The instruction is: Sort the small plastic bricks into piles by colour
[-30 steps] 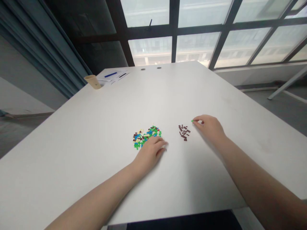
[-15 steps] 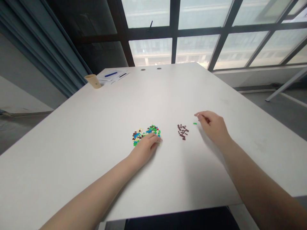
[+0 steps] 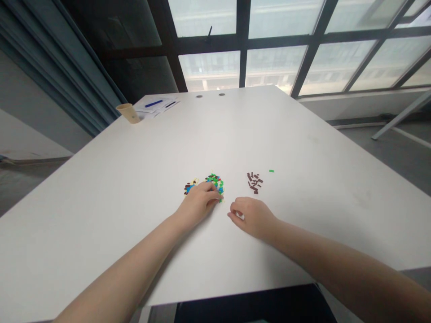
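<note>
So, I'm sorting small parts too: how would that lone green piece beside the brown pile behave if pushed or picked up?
The green piece looks tiny and flat, so it would probably slide on the smooth white table rather than roll. It seems very light, and lying flush it is likely fiddly to pinch.

the table point(image 3: 134, 188) is showing a smooth, matt white top. the mixed pieces point(image 3: 216, 181) and the brown pieces point(image 3: 254, 182) at their three o'clock are looking like plastic (slightly glossy). the cup point(image 3: 128, 112) at eleven o'clock is looking like matt paper.
</note>
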### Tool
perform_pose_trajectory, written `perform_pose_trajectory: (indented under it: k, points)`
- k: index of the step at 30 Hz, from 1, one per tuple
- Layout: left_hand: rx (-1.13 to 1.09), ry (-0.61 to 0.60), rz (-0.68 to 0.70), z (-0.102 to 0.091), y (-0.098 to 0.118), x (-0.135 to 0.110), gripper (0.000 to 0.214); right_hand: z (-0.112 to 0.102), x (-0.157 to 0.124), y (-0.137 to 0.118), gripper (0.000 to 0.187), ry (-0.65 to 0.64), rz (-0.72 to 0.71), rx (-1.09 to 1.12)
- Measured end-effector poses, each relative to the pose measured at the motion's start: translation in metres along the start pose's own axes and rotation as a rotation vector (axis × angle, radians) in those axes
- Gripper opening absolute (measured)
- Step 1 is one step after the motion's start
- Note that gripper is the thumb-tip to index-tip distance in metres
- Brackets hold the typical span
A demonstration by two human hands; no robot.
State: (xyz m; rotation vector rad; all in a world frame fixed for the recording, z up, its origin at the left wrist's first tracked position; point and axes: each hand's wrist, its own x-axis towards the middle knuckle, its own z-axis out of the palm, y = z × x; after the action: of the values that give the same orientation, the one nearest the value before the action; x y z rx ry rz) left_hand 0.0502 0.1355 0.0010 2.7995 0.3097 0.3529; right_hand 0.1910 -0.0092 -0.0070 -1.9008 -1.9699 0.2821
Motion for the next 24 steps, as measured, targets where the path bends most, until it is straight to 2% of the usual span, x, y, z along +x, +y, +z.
perform_pose_trajectory:
  k: [5,8,12,18,21,24]
  points:
    - [0.039,-0.035,-0.012,-0.002,0.003,0.001,0.015,-0.002,0.000,-0.002,0.018,0.032,0.007,0.051]
    - [0.005,-0.054,0.012,-0.003,0.010,0.001,0.015,-0.003,0.003,0.001,0.016,0.107,0.038,0.108]
    - [-0.020,-0.060,0.038,-0.001,0.022,0.001,0.015,-0.005,0.004,0.005,0.016,0.153,0.004,0.112]
    - [-0.088,-0.019,0.036,0.004,0.029,0.002,0.015,-0.003,0.004,0.001,0.015,0.174,-0.001,0.021]
    - [-0.115,0.021,0.042,0.006,0.027,0.002,0.013,-0.008,0.005,0.007,0.014,0.186,0.000,-0.011]
    - [-0.092,0.111,-0.010,0.004,0.016,0.001,0.016,-0.025,0.006,0.028,0.019,0.231,0.149,-0.127]
